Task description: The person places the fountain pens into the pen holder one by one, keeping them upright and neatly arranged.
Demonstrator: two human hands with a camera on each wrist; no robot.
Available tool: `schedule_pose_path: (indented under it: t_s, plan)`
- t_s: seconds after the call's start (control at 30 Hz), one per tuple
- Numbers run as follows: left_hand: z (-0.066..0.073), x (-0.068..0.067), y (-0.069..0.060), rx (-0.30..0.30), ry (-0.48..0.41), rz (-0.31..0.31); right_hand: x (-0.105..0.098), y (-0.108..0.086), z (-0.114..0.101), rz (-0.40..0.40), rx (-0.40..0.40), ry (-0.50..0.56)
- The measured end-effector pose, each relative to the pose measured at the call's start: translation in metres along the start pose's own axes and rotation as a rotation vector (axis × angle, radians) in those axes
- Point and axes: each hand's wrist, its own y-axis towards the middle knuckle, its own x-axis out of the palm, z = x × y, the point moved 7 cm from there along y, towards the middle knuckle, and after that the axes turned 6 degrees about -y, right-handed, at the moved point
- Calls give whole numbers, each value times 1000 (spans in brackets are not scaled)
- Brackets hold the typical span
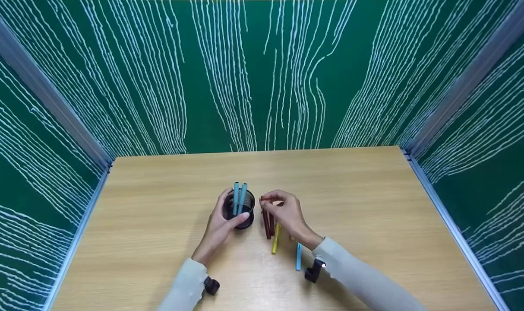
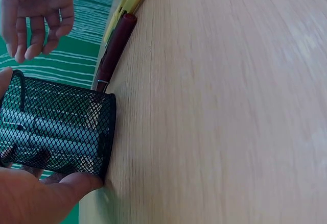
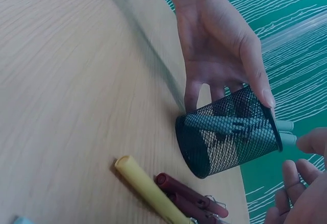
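Note:
A black mesh pen cup [image 1: 244, 223] stands on the table with two light blue pens [image 1: 236, 196] upright inside. Its side is gripped by my left hand [image 1: 219, 225], thumb at the front and fingers around the back, as the right wrist view shows. Just right of the cup, my right hand [image 1: 288, 212] hovers above two dark red pens [image 1: 266, 226]. In the left wrist view its fingers [image 2: 36, 45] hang loosely with nothing between them. A yellow pen [image 1: 276, 241] lies next to the red pens, and a light blue pen [image 1: 298, 258] is partly under my right wrist.
The wooden table [image 1: 167, 185] ends at a green wall [image 1: 262, 86] with wavy white lines, and similar panels rise on both sides. Each wrist carries a small black camera [image 1: 211, 286]. A bit of yellow shows beneath my right wrist, mostly hidden.

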Motion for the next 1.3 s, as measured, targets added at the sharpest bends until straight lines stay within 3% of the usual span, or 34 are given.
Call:
schedule_pose_path:
  t_s: [0.67, 1.07, 1.3]
  plan:
    - [0, 1, -1, -7, -18, -2, -32, -20, 25, 24, 30, -72]
    - [3, 1, -2, -7, 8, -3, -53, -37, 38, 25, 59, -48]
    - [2, 1, -2, 4, 9, -3, -57, -48, 55, 31, 17, -144]
